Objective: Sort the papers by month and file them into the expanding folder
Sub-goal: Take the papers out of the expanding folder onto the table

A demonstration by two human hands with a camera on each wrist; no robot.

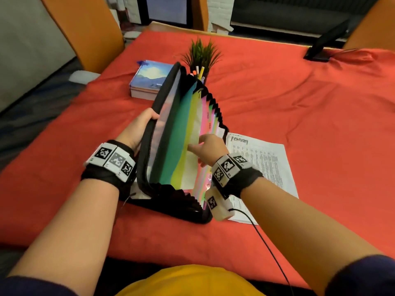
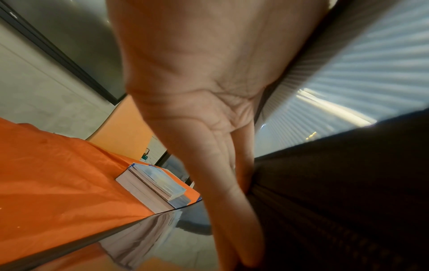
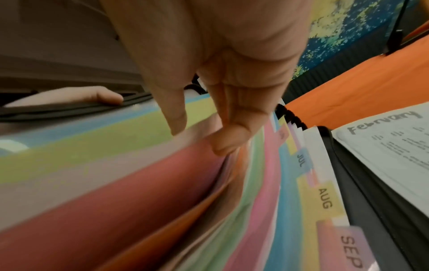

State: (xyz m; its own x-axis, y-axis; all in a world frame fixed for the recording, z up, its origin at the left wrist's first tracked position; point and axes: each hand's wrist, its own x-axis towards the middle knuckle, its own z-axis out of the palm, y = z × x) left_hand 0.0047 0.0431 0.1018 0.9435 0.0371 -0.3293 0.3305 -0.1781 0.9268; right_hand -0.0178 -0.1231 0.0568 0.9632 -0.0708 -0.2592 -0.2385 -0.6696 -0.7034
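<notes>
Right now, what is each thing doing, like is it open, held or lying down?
Expanding folder: open, standing on edge.
Left hand: grips the folder's front flap.
Right hand: fingers parting the dividers.
February paper: lying flat, not filed.
Books: stacked, closed.

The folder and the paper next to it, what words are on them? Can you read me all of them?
"February": handwritten at the top of the paper lying right of the folder.
"JUL": blue tab in the folder.
"AUG": yellow tab.
"SEP": pink tab.
The tab above JUL is too blurred to read.
The small print on the paper is too small to read.
The book cover shows no readable words.
</notes>
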